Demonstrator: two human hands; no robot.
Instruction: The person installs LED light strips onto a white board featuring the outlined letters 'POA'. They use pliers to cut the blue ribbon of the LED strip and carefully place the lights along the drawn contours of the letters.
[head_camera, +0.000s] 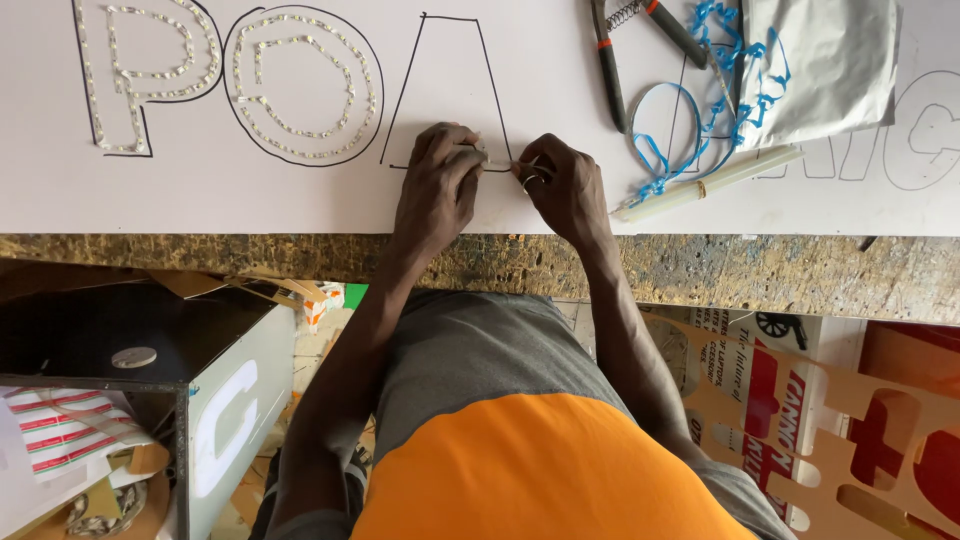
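pliers (607, 60) right of outlined letter (445, 90)

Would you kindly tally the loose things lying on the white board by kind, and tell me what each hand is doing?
Pliers: 1
Blue cord tangle: 1
Silver foil bag: 1
Pale stick: 1
Total: 4
On the white board, the left hand and right hand pinch a thin strip between them.

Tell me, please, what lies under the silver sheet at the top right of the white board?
Tangled blue wire runs under the silver sheet, beside the pliers and a pale tube. How far the wire reaches beneath is covered, as is part of a drawn letter outline.
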